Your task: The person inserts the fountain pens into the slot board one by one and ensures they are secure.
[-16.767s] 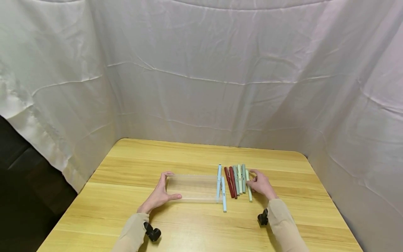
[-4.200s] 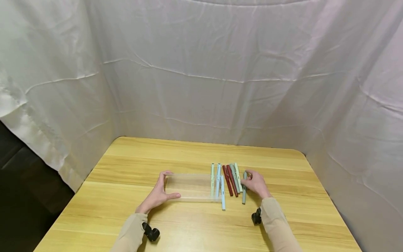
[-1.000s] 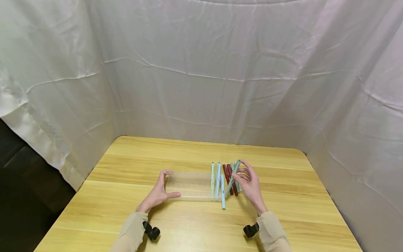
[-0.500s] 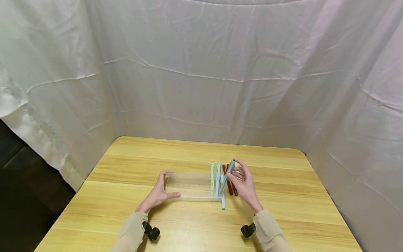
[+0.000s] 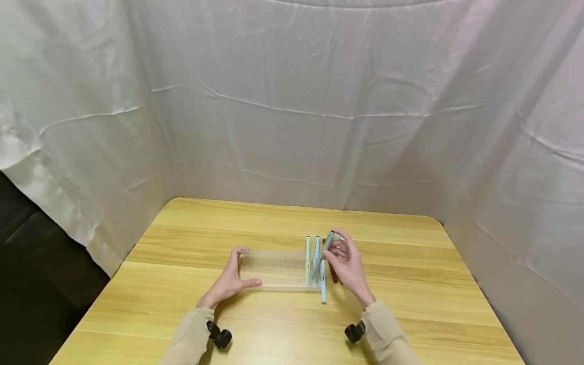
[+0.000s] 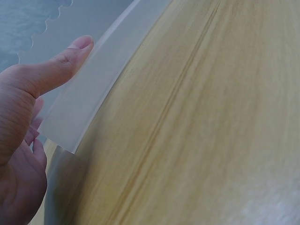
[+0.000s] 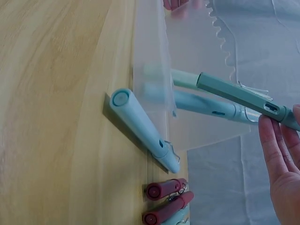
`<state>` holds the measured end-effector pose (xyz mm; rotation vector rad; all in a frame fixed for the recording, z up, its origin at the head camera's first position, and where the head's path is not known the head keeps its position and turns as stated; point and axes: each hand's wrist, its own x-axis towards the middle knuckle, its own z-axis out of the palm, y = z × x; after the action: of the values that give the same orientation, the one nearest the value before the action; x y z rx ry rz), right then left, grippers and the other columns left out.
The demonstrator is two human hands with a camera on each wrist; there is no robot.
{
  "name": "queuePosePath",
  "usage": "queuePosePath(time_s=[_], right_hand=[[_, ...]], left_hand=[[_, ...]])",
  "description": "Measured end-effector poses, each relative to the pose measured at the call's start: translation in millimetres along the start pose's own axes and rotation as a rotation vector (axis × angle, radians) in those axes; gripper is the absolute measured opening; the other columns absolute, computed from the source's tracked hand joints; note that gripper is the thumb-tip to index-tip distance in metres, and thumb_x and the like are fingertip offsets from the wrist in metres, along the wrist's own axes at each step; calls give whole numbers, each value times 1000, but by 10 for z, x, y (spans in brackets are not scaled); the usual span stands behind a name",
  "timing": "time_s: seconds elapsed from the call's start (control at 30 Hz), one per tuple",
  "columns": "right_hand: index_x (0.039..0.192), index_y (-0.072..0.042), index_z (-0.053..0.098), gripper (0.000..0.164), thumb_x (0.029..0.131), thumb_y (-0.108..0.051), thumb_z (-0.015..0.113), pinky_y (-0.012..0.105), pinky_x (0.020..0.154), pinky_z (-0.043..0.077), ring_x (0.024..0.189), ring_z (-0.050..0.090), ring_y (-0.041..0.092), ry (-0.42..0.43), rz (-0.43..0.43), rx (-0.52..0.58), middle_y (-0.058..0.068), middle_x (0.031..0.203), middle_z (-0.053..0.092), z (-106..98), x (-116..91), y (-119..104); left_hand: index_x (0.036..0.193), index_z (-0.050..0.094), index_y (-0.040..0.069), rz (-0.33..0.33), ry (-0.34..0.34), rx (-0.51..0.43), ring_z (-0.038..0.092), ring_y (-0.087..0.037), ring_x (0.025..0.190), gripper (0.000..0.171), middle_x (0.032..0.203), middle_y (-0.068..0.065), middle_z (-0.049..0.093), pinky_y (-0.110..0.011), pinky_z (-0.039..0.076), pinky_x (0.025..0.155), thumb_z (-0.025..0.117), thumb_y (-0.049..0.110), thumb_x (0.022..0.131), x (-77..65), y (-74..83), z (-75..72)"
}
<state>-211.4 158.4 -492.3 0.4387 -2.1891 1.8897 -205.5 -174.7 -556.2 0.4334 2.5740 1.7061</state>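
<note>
Pinching a grey-green pen (image 7: 234, 96) above the right end of the clear rack (image 5: 283, 288).
Probably best to level the pen, match the lie of the pale green pen (image 5: 307, 258) and light blue pen (image 5: 317, 247) across the rack's right part, and lower without knocking either. Held near its upper end by the right hand (image 5: 347, 261), tilted down toward the rack; gripping the rack's left end with the left hand (image 5: 229, 283), thumb against the near wall.
</note>
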Motion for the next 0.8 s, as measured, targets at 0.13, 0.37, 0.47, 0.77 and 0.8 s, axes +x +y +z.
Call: queuePosePath(time_s=[0.13,0.37,0.47,0.77,0.8], right_hand=[[143,-11,47,59,90,1,71,22,79,61,86,69,8,8,14,-13,28,108,64,46,6,-8],[142,-11,47,59,90,1,71,20,80,61,86,68,7,-13,-14,-9,27,107,65,152,25,-16],[142,-10,47,59,90,0,71,20,79,61,88,69,8,-34,-37,-5,26,108,65,195,20,-16],[142,-2,45,56,91,4,68,22,82,62,98,70,22,-109,-146,-46,25,110,64,305,-9,0],[141,1,44,56,91,6,68,25,82,63,96,71,26,-115,-162,-57,26,109,64,315,-12,-3]], left_hand=[[143,29,5,7,0,8,20,-48,151,92,154,-24,32,-70,14,122,90,20,74,2,-4,-1],[143,29,6,-9,-4,0,20,-47,152,94,154,-23,31,-69,13,123,90,21,74,-2,7,-9],[144,29,6,-21,-8,-12,19,-45,152,95,155,-22,31,-68,13,124,90,20,73,-11,21,-13],[144,28,5,-8,-9,-15,19,-45,153,95,155,-22,30,-68,13,124,90,19,73,-8,13,-11],[144,28,4,-1,-10,-12,19,-45,152,94,155,-22,30,-68,13,124,90,19,74,-8,11,-11]])
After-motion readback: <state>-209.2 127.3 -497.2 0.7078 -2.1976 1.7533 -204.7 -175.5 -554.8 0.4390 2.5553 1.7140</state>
